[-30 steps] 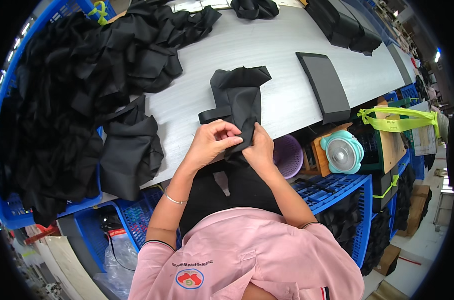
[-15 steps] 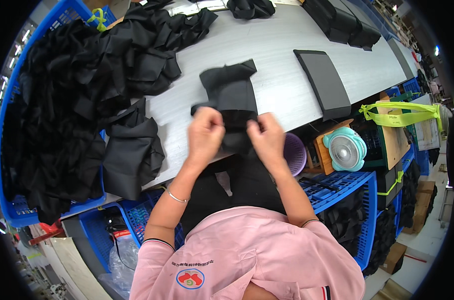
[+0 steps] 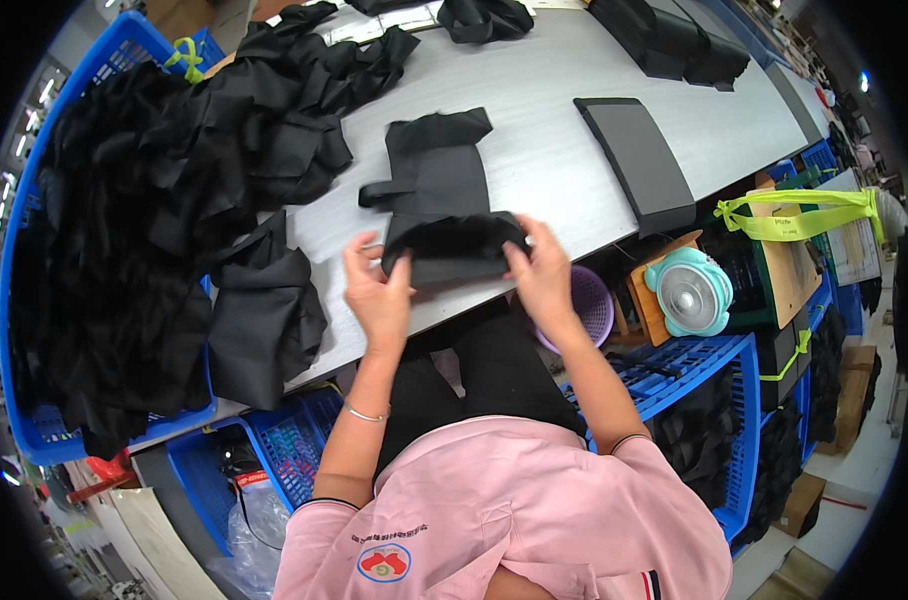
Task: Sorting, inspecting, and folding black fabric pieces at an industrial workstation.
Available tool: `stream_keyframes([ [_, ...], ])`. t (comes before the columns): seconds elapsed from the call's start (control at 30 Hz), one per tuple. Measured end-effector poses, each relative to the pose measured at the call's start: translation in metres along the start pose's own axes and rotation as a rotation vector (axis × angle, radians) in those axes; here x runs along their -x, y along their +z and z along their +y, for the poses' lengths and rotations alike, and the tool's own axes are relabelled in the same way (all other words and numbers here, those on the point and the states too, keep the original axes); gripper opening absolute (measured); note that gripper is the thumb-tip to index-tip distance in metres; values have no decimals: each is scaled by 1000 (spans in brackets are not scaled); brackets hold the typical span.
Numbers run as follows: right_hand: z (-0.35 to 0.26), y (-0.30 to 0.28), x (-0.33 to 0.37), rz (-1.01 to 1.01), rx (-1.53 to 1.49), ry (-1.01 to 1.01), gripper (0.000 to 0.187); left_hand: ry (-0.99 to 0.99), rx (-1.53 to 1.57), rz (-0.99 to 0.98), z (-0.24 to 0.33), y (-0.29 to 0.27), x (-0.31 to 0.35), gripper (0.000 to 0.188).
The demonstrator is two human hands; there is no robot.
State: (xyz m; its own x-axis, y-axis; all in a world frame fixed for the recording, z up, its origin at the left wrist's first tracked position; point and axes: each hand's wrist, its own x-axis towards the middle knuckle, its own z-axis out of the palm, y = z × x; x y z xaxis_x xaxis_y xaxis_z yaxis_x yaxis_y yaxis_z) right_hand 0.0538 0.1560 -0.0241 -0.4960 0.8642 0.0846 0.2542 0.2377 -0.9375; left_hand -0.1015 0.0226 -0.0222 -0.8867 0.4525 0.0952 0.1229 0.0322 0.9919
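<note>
A black fabric bag lies on the pale table, its open mouth toward me and a small strap loop sticking out on its left side. My left hand grips the left end of the mouth, thumb on the inside of the rim. At the other end of the mouth, my right hand pinches the edge in the same way. Between the two hands the opening is spread wide, showing a dark inside. Left of my left hand lies another crumpled black fabric piece.
A blue basket heaped with black fabric pieces stands at the left. On the table's right lies a flat dark-grey panel, with folded black pieces farther back. A purple basket and a turquoise fan sit below the right edge.
Both hands have moved apart and the bag's mouth, earlier bunched between them, is now spread open. The bag's far end has shifted slightly left.
</note>
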Motion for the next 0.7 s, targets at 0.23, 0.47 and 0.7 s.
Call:
stream_keyframes([
  [0.23,5,-65,-48,-176,-84,10,58,112,-187,-42,6,-2,2,54],
  [0.47,76,-164,-109,407,1122,-107,50,135,-28,16,10,-9,35,58],
  [0.7,74,-188,-125,316,865,-120,30,64,158,-134,10,-2,76,44],
])
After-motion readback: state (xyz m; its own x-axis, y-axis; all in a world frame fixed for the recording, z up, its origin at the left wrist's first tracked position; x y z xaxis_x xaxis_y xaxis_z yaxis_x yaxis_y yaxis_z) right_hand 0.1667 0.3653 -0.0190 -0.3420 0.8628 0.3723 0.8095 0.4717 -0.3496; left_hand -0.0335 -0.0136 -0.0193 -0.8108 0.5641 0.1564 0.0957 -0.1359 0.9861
